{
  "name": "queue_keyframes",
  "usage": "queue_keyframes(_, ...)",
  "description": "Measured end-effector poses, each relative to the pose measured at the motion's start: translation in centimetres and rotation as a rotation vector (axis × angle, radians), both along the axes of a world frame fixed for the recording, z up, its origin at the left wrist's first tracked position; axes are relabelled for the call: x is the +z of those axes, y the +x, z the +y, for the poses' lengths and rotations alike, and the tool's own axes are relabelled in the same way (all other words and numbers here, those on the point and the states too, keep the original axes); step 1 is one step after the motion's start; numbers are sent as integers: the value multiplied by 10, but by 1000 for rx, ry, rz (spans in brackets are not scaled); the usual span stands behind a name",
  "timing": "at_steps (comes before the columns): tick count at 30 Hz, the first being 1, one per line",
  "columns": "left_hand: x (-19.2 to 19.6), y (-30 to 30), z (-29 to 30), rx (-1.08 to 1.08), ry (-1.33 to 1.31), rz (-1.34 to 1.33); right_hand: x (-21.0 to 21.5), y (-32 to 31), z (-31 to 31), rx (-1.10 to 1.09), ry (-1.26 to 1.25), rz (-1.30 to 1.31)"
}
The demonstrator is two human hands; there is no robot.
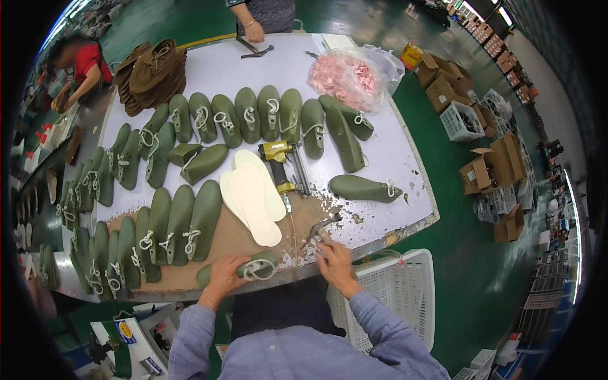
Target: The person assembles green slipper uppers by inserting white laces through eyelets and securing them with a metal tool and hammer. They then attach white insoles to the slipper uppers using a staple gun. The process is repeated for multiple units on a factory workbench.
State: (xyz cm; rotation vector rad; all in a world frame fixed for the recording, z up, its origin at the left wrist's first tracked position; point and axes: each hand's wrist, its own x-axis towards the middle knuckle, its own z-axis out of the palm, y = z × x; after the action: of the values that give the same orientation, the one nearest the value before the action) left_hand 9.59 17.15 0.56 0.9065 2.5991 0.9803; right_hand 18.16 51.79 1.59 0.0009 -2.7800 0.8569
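My left hand (pixel 223 276) is wrapped round a green shoe last (pixel 258 265) with a white cord loop, held at the table's front edge. To its right, my right hand (pixel 335 261) has its fingers stretched toward a dark metal hammer (pixel 322 228) on the tabletop. The fingertips are close to the hammer; whether they touch it is hard to make out. Just beyond my hands lie cream insoles (pixel 248 196), overlapping each other. A pneumatic staple gun (pixel 283 166) rests beside them, its hose running toward me. Another green last (pixel 362 188) lies on its side at right.
Rows of green lasts (pixel 247 114) line the table's middle and left. Brown shoe uppers (pixel 150 76) are piled at far left, a bag of pink pieces (pixel 345 77) at far right. A white basket (pixel 423 297) stands below the right edge. A person's hand (pixel 254 31) is opposite, near another hammer (pixel 258 53).
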Motion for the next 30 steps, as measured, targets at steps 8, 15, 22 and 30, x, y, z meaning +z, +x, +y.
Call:
queue_keyframes(8, 13, -8, 65, -29, -178, 233, -1, -21, -84, 259, -104, -73)
queue_keyframes(15, 2, 114, 54, 749, 176, -92, -7, -40, -108, 278, -217, -81)
queue_keyframes(22, -10, 228, 1, 1219, 337, -328, -2, -136, -87, 120, -1, -252)
queue_keyframes(30, -1, 215, 46, 1150, 515, -397, -31, -125, -102, 282, 312, -218)
